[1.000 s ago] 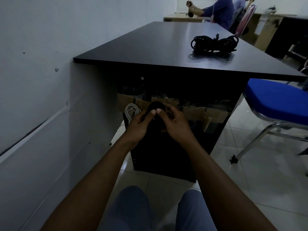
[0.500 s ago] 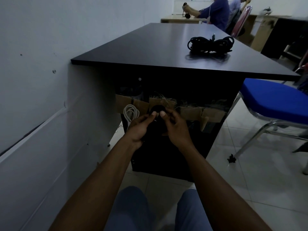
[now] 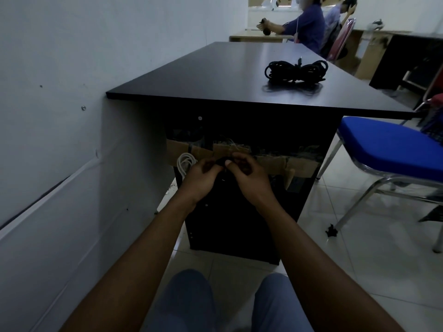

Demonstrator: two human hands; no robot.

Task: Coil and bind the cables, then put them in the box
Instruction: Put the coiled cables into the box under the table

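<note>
**Grips close in on the small black cable coil: the bind is under way**

The left grip (image 3: 201, 179) and right grip (image 3: 248, 178) meet in front of the dark desk. Their fingertips pinch a small black coiled cable (image 3: 221, 162) between them, held in the air and resting on nothing. A second ago more of the coil's round loop showed above the thumbs. Now the fingers have drawn in over it, the thumbs almost touch, and only a sliver of black shows. I judge that the bind is being pulled tight or twisted off. Whether a tie is actually on it cannot be told — the coil is too dark and mostly covered.

Just behind the grips, an open brown cardboard box (image 3: 178, 149) stands under the surface, with a white coiled cable (image 3: 185, 164) hanging at its near left corner. The drop into the box should be short once the bind holds. On the dark surface (image 3: 191, 75) a larger black bound cable bundle (image 3: 296, 70) lies toward the right edge — unmoved, and probably still to be boxed.
</note>
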